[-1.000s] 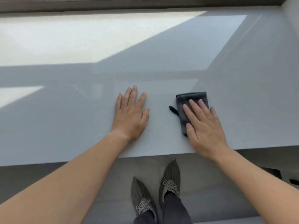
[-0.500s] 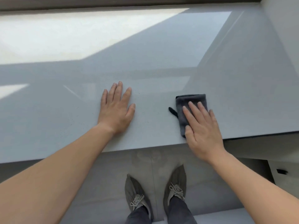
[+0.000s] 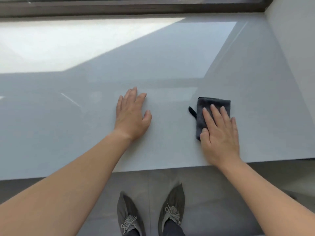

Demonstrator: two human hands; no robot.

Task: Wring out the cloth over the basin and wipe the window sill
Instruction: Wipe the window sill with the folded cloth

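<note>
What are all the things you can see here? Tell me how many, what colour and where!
cloth: one, dark grey, folded, on the sill at the right, partly under the right hand
window sill: one, glossy light grey, across the whole middle of the view
sunlight patch: one, bright white, far left part of the sill
window frame: one, dark brown, along the top edge
wall: one, pale grey, top right corner
floor: one, grey tiles, below the sill's near edge
shoes: two, grey with laces, on the floor at the bottom centre
left hand: one, flat on the bare sill, fingers straight
right hand: one, flat, pressing on the cloth
</note>
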